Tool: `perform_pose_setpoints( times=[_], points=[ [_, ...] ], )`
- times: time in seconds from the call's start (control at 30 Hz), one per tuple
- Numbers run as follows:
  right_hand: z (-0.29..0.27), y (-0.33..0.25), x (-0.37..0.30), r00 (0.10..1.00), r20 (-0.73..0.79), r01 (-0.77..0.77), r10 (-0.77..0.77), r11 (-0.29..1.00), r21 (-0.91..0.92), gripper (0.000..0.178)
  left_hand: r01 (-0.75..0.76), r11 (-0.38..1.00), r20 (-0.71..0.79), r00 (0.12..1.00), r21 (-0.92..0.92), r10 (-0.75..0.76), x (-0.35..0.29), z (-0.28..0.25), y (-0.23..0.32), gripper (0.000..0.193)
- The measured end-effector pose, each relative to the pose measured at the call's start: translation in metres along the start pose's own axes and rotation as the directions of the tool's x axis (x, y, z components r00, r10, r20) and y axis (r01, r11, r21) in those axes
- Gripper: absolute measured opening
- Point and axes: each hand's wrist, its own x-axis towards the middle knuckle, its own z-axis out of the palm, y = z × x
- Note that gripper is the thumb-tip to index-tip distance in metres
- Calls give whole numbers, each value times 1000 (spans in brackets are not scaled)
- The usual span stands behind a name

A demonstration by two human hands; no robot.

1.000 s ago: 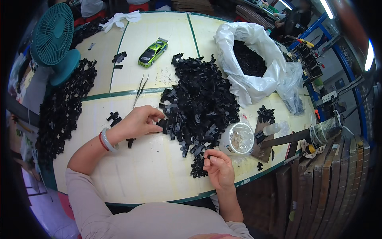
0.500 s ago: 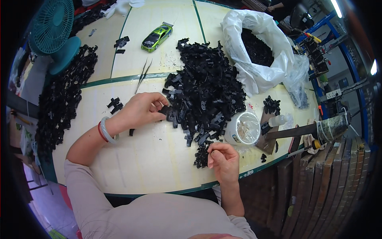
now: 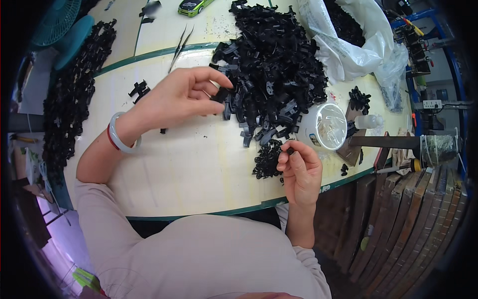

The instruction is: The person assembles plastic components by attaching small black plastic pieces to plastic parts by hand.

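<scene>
My left hand (image 3: 191, 92) is closed on a black plastic part (image 3: 220, 94), pinched between thumb and fingers at the left edge of a big heap of black plastic parts (image 3: 274, 65). Lower right, my right hand (image 3: 302, 172) pinches a small black piece (image 3: 291, 150) at its fingertips. It is just beside a small pile of tiny black pieces (image 3: 268, 158). A pair of tweezers (image 3: 180, 47) lies beyond my left hand. Left of that hand lie a few joined black parts (image 3: 139, 89), partly hidden behind it.
A white tub (image 3: 323, 127) with clear plastic inside stands right of the heap, near a small bottle (image 3: 368, 121). Behind is a white bag (image 3: 343, 55) of black parts. A green toy car (image 3: 195, 7), a teal fan (image 3: 72, 40) and rows of black parts (image 3: 69, 99) lie farther off.
The view has shifted, so the table's things sit higher in it. My right hand has lifted a small black piece from the tiny pile. My left hand still holds its part.
</scene>
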Motion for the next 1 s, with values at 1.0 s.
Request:
perform_pose_setpoints(
  times=[1.0],
  points=[
    [26, 17, -4, 999, -21, -54, 50, 906, -420, 15, -304, 947, 124, 949, 104, 291, -23, 60, -29, 19]
  ],
)
